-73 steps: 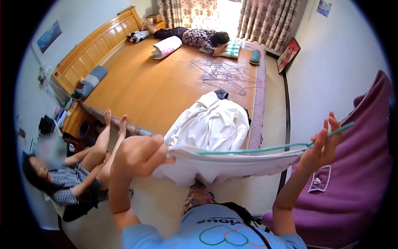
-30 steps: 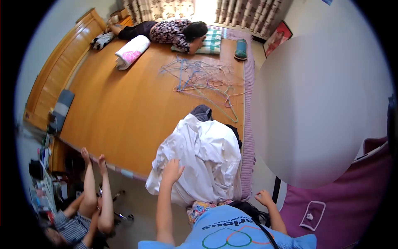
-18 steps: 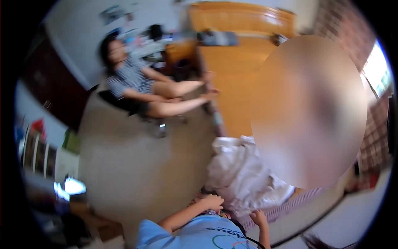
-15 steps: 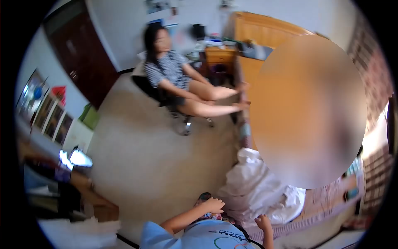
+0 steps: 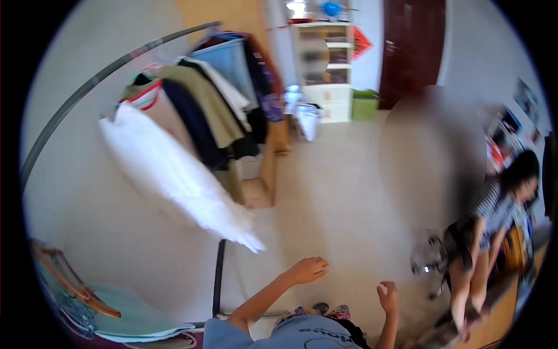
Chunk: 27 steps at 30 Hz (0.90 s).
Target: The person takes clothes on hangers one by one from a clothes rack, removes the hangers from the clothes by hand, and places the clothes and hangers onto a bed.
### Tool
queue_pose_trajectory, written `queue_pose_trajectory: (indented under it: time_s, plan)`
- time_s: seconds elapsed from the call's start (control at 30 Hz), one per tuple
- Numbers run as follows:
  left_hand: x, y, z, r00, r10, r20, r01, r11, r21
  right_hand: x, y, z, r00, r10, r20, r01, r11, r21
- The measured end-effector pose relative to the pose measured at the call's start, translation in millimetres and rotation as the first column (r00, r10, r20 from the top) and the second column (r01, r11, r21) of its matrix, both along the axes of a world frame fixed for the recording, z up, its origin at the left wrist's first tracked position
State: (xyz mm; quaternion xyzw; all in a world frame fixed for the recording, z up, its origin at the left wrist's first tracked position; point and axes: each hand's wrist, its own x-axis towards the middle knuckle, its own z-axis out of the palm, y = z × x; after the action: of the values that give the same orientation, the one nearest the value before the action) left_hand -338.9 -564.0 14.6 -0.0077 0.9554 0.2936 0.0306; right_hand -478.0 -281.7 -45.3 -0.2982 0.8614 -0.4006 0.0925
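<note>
Well, in the head view the left hand (image 5: 309, 270) is hovering over the floor (image 5: 349, 192), its fingers bending loosely and grasping nothing that shows. The right hand (image 5: 388, 295) is hanging well apart from it, nearer the bed (image 5: 497, 317); its fingers are curling partway, the thumb standing off, and nothing is showing between them.

Beyond the left hand, and not touching it, the white garment (image 5: 174, 168) is hanging slantwise below the rail (image 5: 110, 67), nearest of the row, its lower end pointing toward that hand. Behind it, toward the rail's far end, a red-trimmed top (image 5: 172, 119), a navy top (image 5: 190, 125) and an olive top (image 5: 206, 107) are hanging close together. A box (image 5: 260, 193) is standing on the floor beneath the row.

At lower left, a wooden hanger (image 5: 99, 302) is lying by a teal cloth (image 5: 139, 317).

Across the floor, a shelf (image 5: 331, 96) is standing beside a green bin (image 5: 365, 106). At right, a person (image 5: 491, 200) is sitting on a chair (image 5: 459, 238), feet reaching the bed's edge.
</note>
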Motion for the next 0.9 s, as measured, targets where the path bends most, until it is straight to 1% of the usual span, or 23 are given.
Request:
queue_pose_trajectory:
  time_s: [0.07, 0.1, 0.17, 0.2, 0.23, 0.27, 0.3, 0.33, 0.37, 0.4, 0.43, 0.47, 0.5, 0.57, 0.6, 0.63, 0.67, 0.73, 0.77, 0.8, 0.83, 0.87, 0.9]
  plan:
    - [5, -23, 20, 0.951, 0.3, -0.07, -0.264, 0.911, 0.316, -35, -74, 44, 0.978, 0.204, -0.046, -0.209, 0.955, -0.21]
    - [5, -37, 25, 0.935, 0.346, -0.074, -0.308, 0.899, 0.31, -46, -111, 68, 0.958, 0.287, -0.026, -0.284, 0.928, -0.242]
    - [4, -64, 37, 0.767, 0.481, -0.424, -0.425, 0.877, 0.224, -62, -175, 97, 0.909, 0.416, -0.015, -0.403, 0.871, -0.281]
    - [3, -75, 50, 0.737, 0.517, -0.435, -0.47, 0.855, 0.22, -71, -204, 104, 0.846, 0.53, -0.062, -0.522, 0.798, -0.303]
    - [-1, -87, 70, 0.615, 0.533, -0.581, -0.568, 0.811, 0.142, -83, -231, 113, 0.768, 0.629, -0.117, -0.63, 0.71, -0.316]
    - [-3, -103, 95, 0.487, 0.506, -0.712, -0.667, 0.741, 0.071, -92, -259, 123, 0.671, 0.721, -0.174, -0.735, 0.614, -0.287]
    - [1, -117, 128, 0.431, 0.389, -0.814, -0.748, 0.659, -0.08, -99, -286, 129, 0.603, 0.774, -0.192, -0.791, 0.548, -0.272]
    - [5, -128, 162, 0.396, 0.258, -0.881, -0.819, 0.532, -0.212, -106, -309, 137, 0.525, 0.827, -0.202, -0.844, 0.474, -0.251]
    - [12, -140, 189, 0.322, 0.229, -0.918, -0.892, 0.399, -0.214, -112, -331, 147, 0.466, 0.86, -0.208, -0.875, 0.414, -0.249]
    - [13, -144, 224, 0.193, 0.206, -0.959, -0.963, 0.226, -0.145, -116, -349, 155, 0.361, 0.908, -0.21, -0.924, 0.32, -0.208]
    - [16, -159, 249, 0.047, 0.091, -0.995, -0.99, 0.135, -0.034, -116, -372, 162, 0.256, 0.942, -0.218, -0.96, 0.22, -0.174]
    - [25, -173, 271, 0.003, 0.063, -0.998, -0.998, 0.056, 0.001, -113, -394, 166, 0.206, 0.954, -0.217, -0.968, 0.166, -0.19]
    - [35, -187, 293, -0.05, 0.092, -0.995, -0.997, 0.048, 0.055, -113, -412, 172, 0.092, 0.969, -0.23, -0.983, 0.052, -0.175]
    - [58, -213, 331, -0.088, 0.167, -0.982, -0.994, -0.076, 0.076, -107, -447, 182, -0.096, 0.955, -0.281, -0.982, -0.137, -0.129]
    - [74, -228, 344, -0.082, 0.17, -0.982, -0.981, -0.19, 0.049, -102, -463, 193, -0.133, 0.953, -0.273, -0.978, -0.171, -0.118]
    - [87, -245, 355, -0.072, 0.169, -0.983, -0.953, -0.302, 0.018, -94, -479, 206, -0.25, 0.922, -0.296, -0.955, -0.285, -0.08]
    - [93, -261, 362, -0.079, 0.163, -0.983, -0.941, -0.336, 0.02, -87, -493, 213, -0.36, 0.876, -0.322, -0.918, -0.394, -0.045]
    - [107, -289, 371, -0.425, 0.432, -0.795, -0.902, -0.278, 0.331, -76, -516, 217, -0.437, 0.837, -0.33, -0.878, -0.476, -0.046]
    - [112, -297, 370, -0.424, 0.417, -0.804, -0.9, -0.291, 0.324, -71, -529, 216, -0.481, 0.812, -0.33, -0.851, -0.523, -0.046]
    - [117, -303, 366, -0.426, 0.489, -0.761, -0.903, -0.276, 0.328, -67, -541, 213, -0.488, 0.804, -0.339, -0.844, -0.534, -0.052]
    - [122, -309, 361, -0.425, 0.562, -0.71, -0.905, -0.26, 0.336, -63, -550, 208, -0.502, 0.805, -0.316, -0.834, -0.547, -0.071]
    - [127, -314, 355, -0.428, 0.559, -0.71, -0.904, -0.266, 0.335, -61, -560, 203, -0.516, 0.806, -0.289, -0.825, -0.559, -0.085]
    - [132, -317, 352, -0.403, 0.597, -0.694, -0.914, -0.227, 0.336, -59, -571, 196, -0.527, 0.819, -0.225, -0.823, -0.559, -0.106]
